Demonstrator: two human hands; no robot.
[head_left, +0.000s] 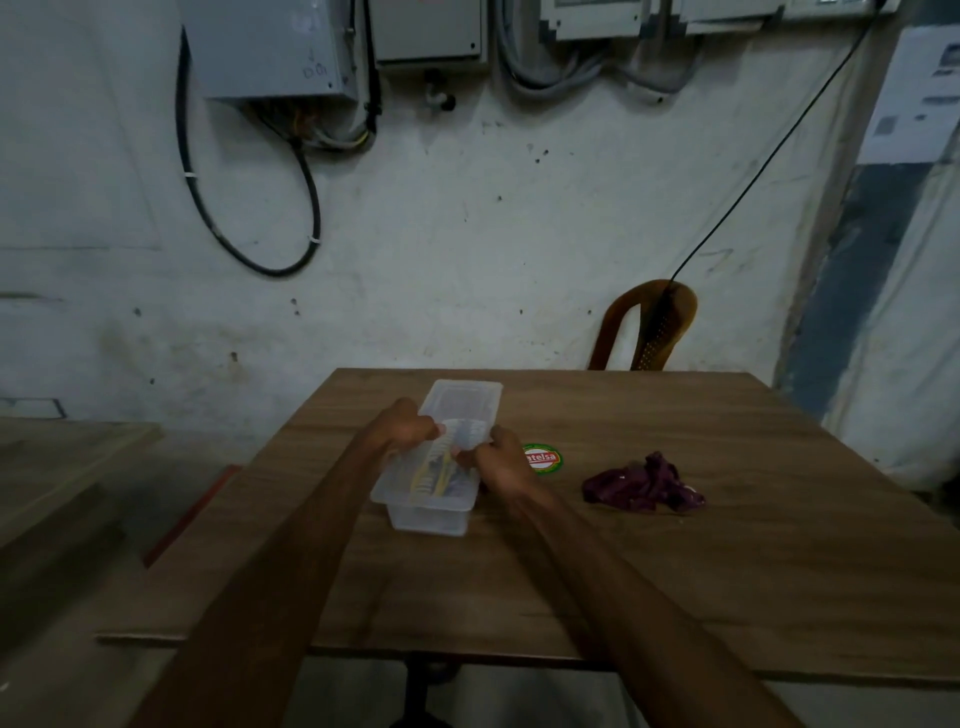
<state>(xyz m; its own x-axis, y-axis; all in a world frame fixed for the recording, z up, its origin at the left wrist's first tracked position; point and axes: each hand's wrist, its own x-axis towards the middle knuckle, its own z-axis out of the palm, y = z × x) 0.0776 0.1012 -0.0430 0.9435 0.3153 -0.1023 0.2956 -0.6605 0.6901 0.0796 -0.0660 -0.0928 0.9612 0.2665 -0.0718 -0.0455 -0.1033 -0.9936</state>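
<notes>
a clear plastic box (434, 512), long and narrow, stood on a wooden table (675, 571) just left of the middle of the frame, its short end toward the viewer. inside it lay a loose heap of thin yellow and bluish items (431, 475), too blurred to name, gathered in the near half of the box. the far half looked paler and emptier; whether a lid covered that part could not be told.

two bare forearms reached in from the bottom edge. the left hand (402, 423) curled its fingers over the box's left rim, and the right hand (501, 460) grasped the right rim opposite it, so the box was clasped between them at about mid-length.

just right of the right hand lay a round green and red sticker (542, 459), and further right a crumpled purple cloth (644, 484), well apart from the box. behind the table's far edge stood a brown plastic chair (649, 327). along the top of the frame, grey electrical boxes (275, 47) hung on a stained white wall, with a black cable (249, 218) looping down at upper left.
</notes>
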